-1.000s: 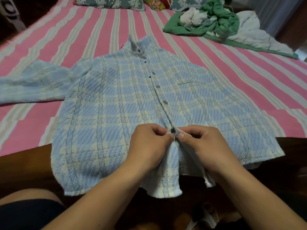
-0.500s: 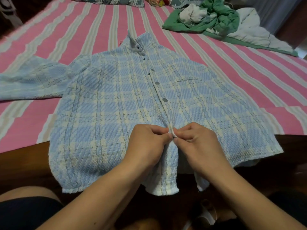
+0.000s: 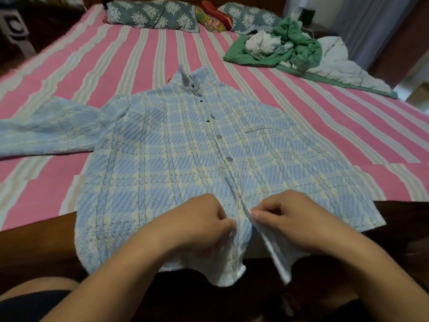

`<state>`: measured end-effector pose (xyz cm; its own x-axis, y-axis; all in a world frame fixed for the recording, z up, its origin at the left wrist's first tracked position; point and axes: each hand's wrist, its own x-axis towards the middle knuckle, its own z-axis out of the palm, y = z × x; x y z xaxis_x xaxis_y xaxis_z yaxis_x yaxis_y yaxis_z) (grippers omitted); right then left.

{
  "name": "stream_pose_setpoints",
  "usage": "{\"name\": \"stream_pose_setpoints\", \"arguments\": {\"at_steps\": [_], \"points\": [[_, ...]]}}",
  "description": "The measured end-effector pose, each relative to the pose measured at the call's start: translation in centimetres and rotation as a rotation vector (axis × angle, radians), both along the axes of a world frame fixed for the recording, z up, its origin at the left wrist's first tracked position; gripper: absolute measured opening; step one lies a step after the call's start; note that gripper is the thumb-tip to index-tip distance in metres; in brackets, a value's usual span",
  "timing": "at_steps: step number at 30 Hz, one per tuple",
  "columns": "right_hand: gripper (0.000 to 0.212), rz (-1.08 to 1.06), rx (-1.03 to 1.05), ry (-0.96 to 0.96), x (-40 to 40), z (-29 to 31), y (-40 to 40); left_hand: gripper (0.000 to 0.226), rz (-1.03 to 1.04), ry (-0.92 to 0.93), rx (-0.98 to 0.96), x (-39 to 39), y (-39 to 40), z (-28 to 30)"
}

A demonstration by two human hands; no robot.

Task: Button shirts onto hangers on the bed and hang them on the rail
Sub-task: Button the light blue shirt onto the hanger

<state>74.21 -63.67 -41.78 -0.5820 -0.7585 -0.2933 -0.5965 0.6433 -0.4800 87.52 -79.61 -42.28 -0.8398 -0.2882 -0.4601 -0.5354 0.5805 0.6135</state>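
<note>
Your left hand (image 3: 204, 225) and right hand (image 3: 293, 223) each pinch one front edge of the blue plaid shirt (image 3: 162, 163) near its hem, edges slightly apart there. Shirt lies flat on the pink striped bed (image 3: 92, 66), buttons closed above your hands. A green clothes pile (image 3: 285, 47) sits far right, near the pillows (image 3: 151, 15).

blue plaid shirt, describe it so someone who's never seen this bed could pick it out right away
On the pink striped bed, look at the near edge, straight ahead. The blue plaid shirt lies flat there, collar toward the pillows, hem hanging over the edge. Unlike the crumpled green clothes pile at the far right, it is spread out, with a row of grey buttons down its front.
</note>
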Motion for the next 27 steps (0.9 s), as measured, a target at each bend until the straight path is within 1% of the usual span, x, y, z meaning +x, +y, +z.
{"name": "stream_pose_setpoints", "arguments": {"at_steps": [1,3,4,6,7,10,11,12,14,16,18,20,22,23,25,27], "points": [[0.031,-0.059,-0.064,-0.026,-0.3,1.0,0.0,0.039,0.003,0.019,-0.046,0.1,-0.6,0.6],[0.033,-0.191,-0.22,0.068,-1.5,2.6,-0.9,0.033,0.096,0.123,-0.09,-0.6,-2.4,1.7],[0.031,-0.229,-0.264,0.124,-2.1,3.2,-2.0,0.031,0.167,0.177,-0.098,-1.4,-3.4,2.0],[0.023,-0.211,-0.267,0.148,-3.2,3.6,-5.1,0.027,0.289,0.238,-0.088,-4.1,-5.9,1.8],[0.02,-0.173,-0.216,0.143,-3.7,3.3,-7.0,0.023,0.314,0.233,-0.087,-5.6,-6.9,1.6],[0.047,-0.085,0.102,0.105,-4.8,-0.3,-11.6,0.02,0.295,0.115,-0.11,-8.6,-7.6,-0.8],[0.047,-0.092,0.146,0.101,-4.8,-1.6,-12.3,0.02,0.277,0.091,-0.128,-8.8,-7.5,-2.1],[0.037,-0.133,0.12,0.097,-5.1,-2.8,-12.5,0.019,0.263,0.1,-0.155,-8.5,-7.2,-3.3],[0.013,-0.271,-0.039,0.029,-6.2,-4.1,-11.8,0.015,0.222,0.152,-0.221,-8.2,-6.8,-4.7],[0.02,-0.355,-0.148,-0.069,-7.3,-4.6,-11.0,0.014,0.201,0.128,-0.237,-8.6,-7.2,-4.9],[0.016,-0.38,-0.214,-0.156,-8.2,-4.3,-10.4,0.026,0.208,0.112,-0.259,-9.5,-7.7,-5.0],[0.011,-0.434,-0.277,-0.254,-8.3,-4.0,-10.0,0.048,0.223,0.072,-0.333,-10.6,-8.0,-5.1],[0.01,-0.491,-0.317,-0.311,-8.3,-4.0,-9.6,0.07,0.229,-0.019,-0.407,-11.4,-7.6,-5.3],[0.011,-0.497,-0.326,-0.319,-8.2,-4.1,-9.5,0.075,0.215,-0.069,-0.448,-11.7,-7.1,-5.1],[0.013,-0.503,-0.341,-0.316,-8.1,-4.2,-9.6,0.076,0.179,-0.136,-0.51,-12.1,-6.1,-4.7],[0.015,-0.517,-0.353,-0.311,-8.0,-4.2,-9.9,0.071,0.153,-0.154,-0.519,-12.4,-5.8,-4.6]]}}
